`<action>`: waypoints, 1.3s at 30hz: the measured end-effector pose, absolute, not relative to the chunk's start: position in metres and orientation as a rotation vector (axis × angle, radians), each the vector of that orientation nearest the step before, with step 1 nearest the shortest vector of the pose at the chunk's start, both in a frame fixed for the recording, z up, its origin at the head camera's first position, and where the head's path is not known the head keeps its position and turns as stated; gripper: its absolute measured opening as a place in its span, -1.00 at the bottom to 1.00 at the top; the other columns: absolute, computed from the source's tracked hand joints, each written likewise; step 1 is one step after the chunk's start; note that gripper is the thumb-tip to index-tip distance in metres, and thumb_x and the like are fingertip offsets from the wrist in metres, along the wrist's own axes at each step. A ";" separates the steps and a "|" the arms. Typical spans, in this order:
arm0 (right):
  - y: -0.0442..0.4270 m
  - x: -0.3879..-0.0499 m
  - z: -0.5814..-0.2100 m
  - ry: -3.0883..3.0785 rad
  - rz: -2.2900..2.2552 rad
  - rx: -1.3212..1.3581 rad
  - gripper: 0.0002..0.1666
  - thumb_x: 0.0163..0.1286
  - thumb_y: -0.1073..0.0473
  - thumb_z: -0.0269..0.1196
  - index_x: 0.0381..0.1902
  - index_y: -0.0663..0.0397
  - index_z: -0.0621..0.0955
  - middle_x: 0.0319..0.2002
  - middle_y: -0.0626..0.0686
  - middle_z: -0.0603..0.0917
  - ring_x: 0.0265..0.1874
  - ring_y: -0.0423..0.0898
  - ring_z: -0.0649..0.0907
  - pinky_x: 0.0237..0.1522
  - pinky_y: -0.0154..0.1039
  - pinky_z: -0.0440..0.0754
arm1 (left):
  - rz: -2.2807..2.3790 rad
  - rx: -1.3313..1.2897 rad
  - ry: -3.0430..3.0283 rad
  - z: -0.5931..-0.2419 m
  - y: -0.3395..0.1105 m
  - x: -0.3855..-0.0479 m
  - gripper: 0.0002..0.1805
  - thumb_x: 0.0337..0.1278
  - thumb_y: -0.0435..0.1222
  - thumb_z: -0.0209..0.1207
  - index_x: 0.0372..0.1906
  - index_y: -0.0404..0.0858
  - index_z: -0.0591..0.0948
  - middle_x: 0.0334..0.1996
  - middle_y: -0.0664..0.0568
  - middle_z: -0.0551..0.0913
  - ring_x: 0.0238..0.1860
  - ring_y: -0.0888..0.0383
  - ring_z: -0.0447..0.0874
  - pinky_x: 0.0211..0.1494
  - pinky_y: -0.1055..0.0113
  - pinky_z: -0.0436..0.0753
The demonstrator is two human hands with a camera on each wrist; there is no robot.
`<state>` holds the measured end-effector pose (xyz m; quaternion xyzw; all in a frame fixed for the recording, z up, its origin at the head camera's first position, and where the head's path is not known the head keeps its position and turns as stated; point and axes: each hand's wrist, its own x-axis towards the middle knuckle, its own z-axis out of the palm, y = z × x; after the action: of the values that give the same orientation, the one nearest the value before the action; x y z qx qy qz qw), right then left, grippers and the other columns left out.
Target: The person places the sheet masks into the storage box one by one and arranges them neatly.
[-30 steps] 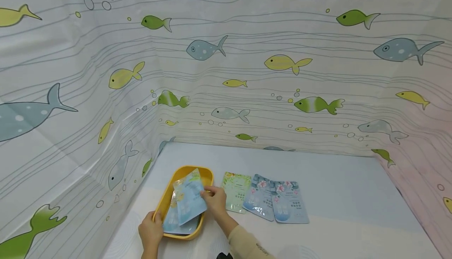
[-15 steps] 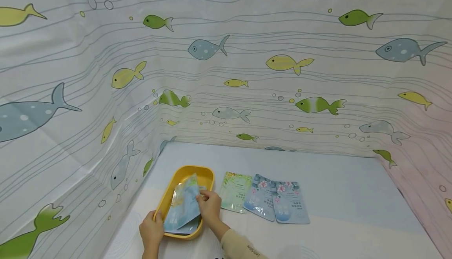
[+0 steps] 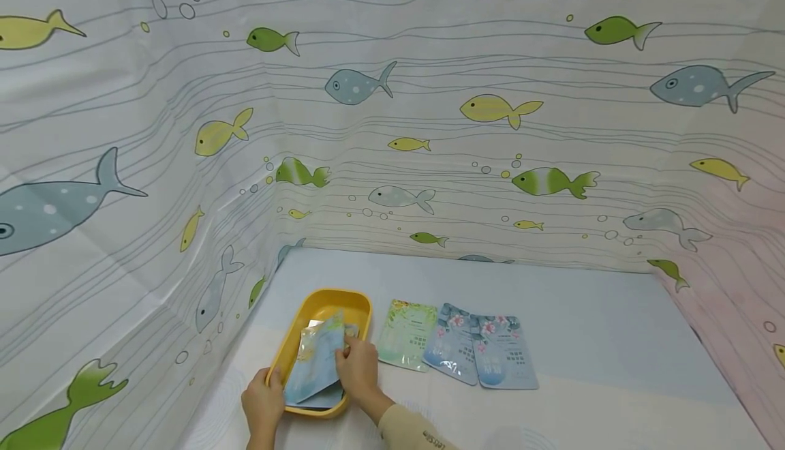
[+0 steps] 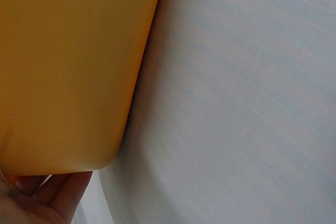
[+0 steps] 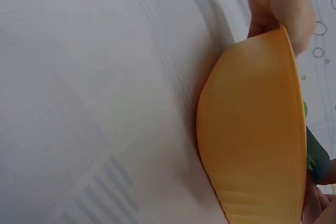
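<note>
A yellow tray (image 3: 352, 300) lies at the left of the table with several shiny packets inside. My left hand (image 3: 264, 399) grips the tray's near left rim, thumb over the edge; in the left wrist view its fingers (image 4: 65, 192) lie against the tray wall (image 4: 73, 77). Inside the tray, my right hand (image 3: 360, 368) pinches the right edge of a light blue packet (image 3: 319, 361), which lies tilted over other packets. The right wrist view shows the tray's outer side (image 5: 252, 124), the left hand (image 5: 281, 9) on its rim and part of the right hand (image 5: 320, 203).
Right of the tray, a green packet (image 3: 407, 334) lies on the white table (image 3: 589, 341). Beside it are two blue floral packets (image 3: 450, 344), (image 3: 504, 351) that overlap slightly. Fish-printed sheeting (image 3: 454, 163) rises behind the table and at both sides.
My right hand has moved left and slightly down with the light blue packet, which now lies lower in the tray. The left hand stays on the rim.
</note>
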<state>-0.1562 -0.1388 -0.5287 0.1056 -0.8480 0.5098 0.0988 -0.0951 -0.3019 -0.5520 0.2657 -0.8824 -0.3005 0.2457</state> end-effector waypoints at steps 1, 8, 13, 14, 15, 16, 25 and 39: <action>-0.139 -0.156 -0.528 -2.541 1.477 0.327 -0.80 0.08 0.35 0.34 -0.30 0.36 0.69 -0.74 -0.16 0.51 -0.72 -0.38 0.37 -0.67 -0.47 0.34 | -0.820 0.725 -2.405 -0.552 -0.302 -0.095 -0.75 0.18 -0.43 0.07 -0.24 -0.63 0.55 -0.32 -0.49 0.60 -0.29 -0.46 0.55 -0.20 -0.20 0.45; -0.136 -0.156 -0.522 -2.706 1.264 0.477 -0.90 0.07 0.32 0.34 -0.44 0.29 0.69 -0.72 -0.06 0.60 -0.70 -0.29 0.49 -0.64 -0.43 0.44 | -0.821 0.738 -2.404 -0.552 -0.301 -0.095 -0.75 0.18 -0.42 0.07 -0.24 -0.62 0.55 -0.32 -0.48 0.61 -0.29 -0.46 0.55 -0.20 -0.20 0.44; -0.135 -0.155 -0.521 -2.741 1.085 0.593 -0.93 0.05 0.28 0.38 -0.46 0.19 0.72 -0.51 -0.01 0.72 -0.53 -0.19 0.67 -0.51 -0.40 0.55 | -0.820 0.744 -2.400 -0.552 -0.301 -0.094 -0.76 0.18 -0.42 0.07 -0.24 -0.61 0.55 -0.33 -0.48 0.61 -0.31 -0.46 0.54 -0.21 -0.20 0.44; -0.135 -0.155 -0.521 -2.750 1.060 0.604 -0.92 0.05 0.27 0.38 -0.46 0.17 0.72 -0.50 -0.02 0.73 -0.51 -0.18 0.68 -0.49 -0.39 0.55 | -0.820 0.743 -2.395 -0.552 -0.301 -0.095 -0.76 0.18 -0.42 0.07 -0.24 -0.61 0.55 -0.33 -0.48 0.61 -0.31 -0.46 0.54 -0.21 -0.20 0.44; -0.135 -0.155 -0.521 -2.758 1.041 0.614 -0.93 0.05 0.26 0.38 -0.47 0.16 0.72 -0.51 -0.03 0.72 -0.51 -0.17 0.67 -0.48 -0.38 0.55 | -0.820 0.740 -2.392 -0.553 -0.301 -0.095 -0.76 0.18 -0.41 0.07 -0.24 -0.61 0.56 -0.34 -0.48 0.61 -0.31 -0.45 0.55 -0.21 -0.20 0.44; -0.135 -0.155 -0.521 -2.764 1.031 0.622 -0.93 0.05 0.26 0.38 -0.47 0.16 0.72 -0.51 -0.03 0.72 -0.51 -0.17 0.67 -0.48 -0.38 0.55 | -0.820 0.739 -2.391 -0.553 -0.302 -0.095 -0.76 0.18 -0.41 0.07 -0.25 -0.60 0.56 -0.34 -0.48 0.61 -0.32 -0.45 0.55 -0.22 -0.20 0.44; -0.132 -0.156 -0.518 -2.804 0.968 0.709 -0.95 0.02 0.25 0.38 -0.53 0.12 0.71 -0.62 -0.08 0.66 -0.60 -0.21 0.58 -0.52 -0.39 0.48 | -0.810 0.721 -2.375 -0.554 -0.302 -0.096 -0.78 0.16 -0.43 0.09 -0.26 -0.60 0.56 -0.35 -0.47 0.61 -0.32 -0.45 0.55 -0.22 -0.20 0.44; -0.133 -0.158 -0.515 -2.918 0.861 0.776 -0.92 0.07 0.19 0.38 -0.50 0.09 0.70 -0.59 -0.11 0.66 -0.58 -0.23 0.59 -0.50 -0.39 0.49 | -0.807 0.710 -2.378 -0.553 -0.302 -0.095 -0.78 0.16 -0.43 0.10 -0.28 -0.60 0.56 -0.37 -0.47 0.61 -0.34 -0.45 0.55 -0.23 -0.20 0.44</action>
<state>-0.1579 -0.1333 -0.5154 0.2472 -0.9293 0.2743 0.0009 -0.0953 -0.3019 -0.5529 0.2625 -0.8793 -0.2984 0.2626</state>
